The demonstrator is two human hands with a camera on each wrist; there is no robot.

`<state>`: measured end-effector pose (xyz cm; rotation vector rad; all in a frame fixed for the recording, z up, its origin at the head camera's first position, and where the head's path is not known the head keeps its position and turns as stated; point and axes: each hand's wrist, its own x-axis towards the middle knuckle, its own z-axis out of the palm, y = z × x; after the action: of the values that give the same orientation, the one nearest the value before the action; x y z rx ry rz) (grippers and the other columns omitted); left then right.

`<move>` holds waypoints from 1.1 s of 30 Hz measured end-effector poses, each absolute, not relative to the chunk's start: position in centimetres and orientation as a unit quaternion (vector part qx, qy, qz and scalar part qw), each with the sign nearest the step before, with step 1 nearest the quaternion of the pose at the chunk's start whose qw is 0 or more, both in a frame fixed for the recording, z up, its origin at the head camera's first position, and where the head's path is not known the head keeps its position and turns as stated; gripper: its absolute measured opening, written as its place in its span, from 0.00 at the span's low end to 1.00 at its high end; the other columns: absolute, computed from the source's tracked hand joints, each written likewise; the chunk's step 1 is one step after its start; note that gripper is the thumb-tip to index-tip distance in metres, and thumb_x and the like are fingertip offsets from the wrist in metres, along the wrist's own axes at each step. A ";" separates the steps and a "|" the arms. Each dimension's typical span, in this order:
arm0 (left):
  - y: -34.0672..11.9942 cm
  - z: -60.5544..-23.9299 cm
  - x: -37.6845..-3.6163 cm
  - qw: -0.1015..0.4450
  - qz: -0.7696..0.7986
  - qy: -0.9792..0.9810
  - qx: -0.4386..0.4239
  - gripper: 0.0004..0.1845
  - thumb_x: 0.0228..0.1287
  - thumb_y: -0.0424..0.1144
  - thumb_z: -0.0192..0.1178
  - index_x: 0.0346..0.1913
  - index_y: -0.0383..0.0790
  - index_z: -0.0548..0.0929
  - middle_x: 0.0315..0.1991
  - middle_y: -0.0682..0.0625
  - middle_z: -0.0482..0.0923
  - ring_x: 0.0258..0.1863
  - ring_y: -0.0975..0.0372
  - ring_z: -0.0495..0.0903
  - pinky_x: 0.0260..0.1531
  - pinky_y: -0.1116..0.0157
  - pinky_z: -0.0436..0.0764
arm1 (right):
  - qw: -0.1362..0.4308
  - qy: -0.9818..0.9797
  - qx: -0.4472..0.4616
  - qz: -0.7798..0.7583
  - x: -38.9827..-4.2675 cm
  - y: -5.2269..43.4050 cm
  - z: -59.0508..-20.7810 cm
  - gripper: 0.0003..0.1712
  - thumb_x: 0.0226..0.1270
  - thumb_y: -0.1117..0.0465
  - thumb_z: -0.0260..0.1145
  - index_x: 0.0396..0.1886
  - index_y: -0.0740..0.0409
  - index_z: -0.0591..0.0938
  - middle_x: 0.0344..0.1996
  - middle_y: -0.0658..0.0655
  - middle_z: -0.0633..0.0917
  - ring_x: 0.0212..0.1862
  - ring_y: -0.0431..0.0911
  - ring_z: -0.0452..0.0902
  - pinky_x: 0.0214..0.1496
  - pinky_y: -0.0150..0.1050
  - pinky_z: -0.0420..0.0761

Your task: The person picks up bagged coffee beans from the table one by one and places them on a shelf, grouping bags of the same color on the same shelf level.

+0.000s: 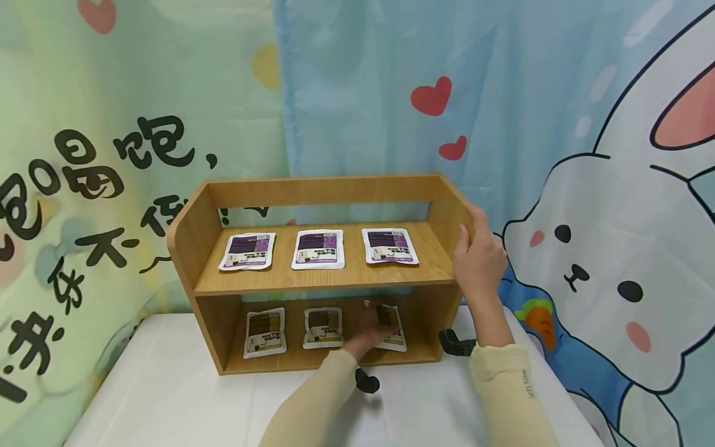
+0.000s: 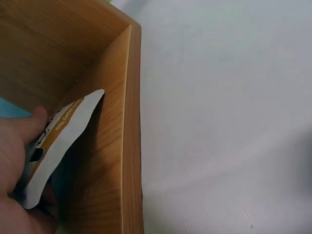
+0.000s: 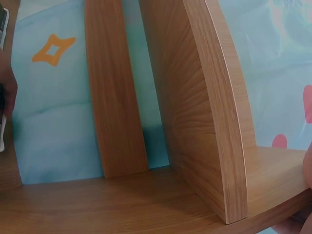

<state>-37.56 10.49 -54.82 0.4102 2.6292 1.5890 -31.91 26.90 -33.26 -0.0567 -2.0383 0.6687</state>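
Note:
A wooden two-tier shelf (image 1: 329, 282) stands on a white table (image 1: 167, 391). Three purple packets (image 1: 318, 249) lie in a row on its upper board. Two brown packets (image 1: 264, 332) lie on the lower board. My left hand (image 1: 370, 330) reaches into the lower right corner and pinches a third brown packet (image 1: 390, 318), tilted up off the board. In the left wrist view my left hand (image 2: 19, 146) holds this brown packet (image 2: 58, 141) against the shelf's (image 2: 129, 146) inner wall. My right hand (image 1: 476, 254) grips the shelf's right side panel (image 3: 209, 107) from outside.
Cartoon curtains (image 1: 558, 124) hang close behind the shelf. Bare white tabletop (image 2: 219, 122) lies in front of and beside the shelf. Black wrist-camera mounts (image 1: 457, 344) sit on both forearms. The table's left edge (image 1: 95, 403) runs near the curtain.

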 end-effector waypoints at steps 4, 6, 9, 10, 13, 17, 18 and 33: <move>9.9 -54.9 -37.2 0.050 0.496 0.860 0.112 0.50 0.54 0.44 0.72 0.74 0.32 0.54 0.72 0.31 0.49 0.70 0.42 0.54 0.65 0.49 0.61 | 0.489 -0.830 -0.018 0.268 -31.9 27.0 -33.4 0.21 0.75 0.58 0.55 0.66 0.50 0.72 0.42 0.66 0.85 0.33 0.63 0.81 0.30 0.56 0.78; 9.6 -54.6 -36.8 0.057 0.490 0.864 0.103 0.55 0.51 0.46 0.75 0.75 0.32 0.51 0.73 0.28 0.44 0.71 0.40 0.51 0.65 0.47 0.60 | 0.493 -0.828 -0.019 0.268 -31.9 27.0 -33.4 0.21 0.75 0.58 0.56 0.66 0.50 0.72 0.42 0.66 0.85 0.33 0.63 0.81 0.29 0.56 0.78; 9.2 -54.0 -36.3 0.069 0.478 0.870 0.097 0.59 0.46 0.48 0.78 0.74 0.31 0.51 0.72 0.27 0.43 0.70 0.40 0.54 0.63 0.47 0.63 | 0.488 -0.830 -0.023 0.268 -31.9 27.0 -33.4 0.22 0.75 0.57 0.56 0.66 0.49 0.71 0.43 0.66 0.85 0.35 0.63 0.81 0.30 0.56 0.78; 9.1 -53.8 -36.2 0.074 0.473 0.873 0.095 0.59 0.45 0.48 0.78 0.74 0.30 0.52 0.72 0.27 0.43 0.69 0.39 0.55 0.63 0.47 0.64 | 0.485 -0.832 -0.024 0.269 -31.9 27.0 -33.3 0.22 0.75 0.57 0.56 0.66 0.49 0.71 0.44 0.66 0.85 0.35 0.63 0.81 0.31 0.56 0.78; 9.0 -53.5 -36.0 0.088 0.457 0.880 0.092 0.58 0.45 0.48 0.78 0.74 0.31 0.54 0.73 0.28 0.44 0.69 0.41 0.57 0.62 0.48 0.65 | 0.480 -0.835 -0.023 0.268 -31.9 26.9 -33.2 0.22 0.76 0.57 0.55 0.66 0.50 0.71 0.44 0.66 0.84 0.35 0.63 0.81 0.31 0.56 0.78; 9.0 -53.4 -35.9 0.070 0.460 0.880 0.097 0.53 0.48 0.47 0.77 0.73 0.34 0.58 0.72 0.29 0.48 0.68 0.41 0.58 0.61 0.48 0.66 | 0.483 -0.834 -0.021 0.267 -32.0 26.8 -33.0 0.22 0.76 0.57 0.55 0.66 0.51 0.71 0.45 0.66 0.84 0.37 0.63 0.81 0.33 0.56 0.78; 9.1 -53.5 -35.9 0.064 0.459 0.880 0.098 0.53 0.48 0.48 0.77 0.73 0.36 0.58 0.71 0.30 0.49 0.68 0.41 0.57 0.62 0.48 0.66 | 0.483 -0.834 -0.022 0.268 -32.0 26.8 -33.0 0.22 0.76 0.57 0.55 0.66 0.50 0.71 0.46 0.65 0.84 0.38 0.63 0.81 0.33 0.56 0.79; 9.0 -54.6 -36.1 0.023 0.479 0.873 0.095 0.52 0.48 0.47 0.76 0.73 0.35 0.59 0.70 0.28 0.47 0.69 0.39 0.53 0.62 0.45 0.64 | 0.481 -0.835 -0.026 0.267 -31.9 26.7 -33.2 0.21 0.75 0.57 0.55 0.65 0.52 0.72 0.45 0.66 0.84 0.37 0.63 0.81 0.32 0.57 0.79</move>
<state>-36.08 8.97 -54.59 0.2943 2.7021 1.4818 -31.85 26.72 -33.24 -0.0646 -2.0366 0.6512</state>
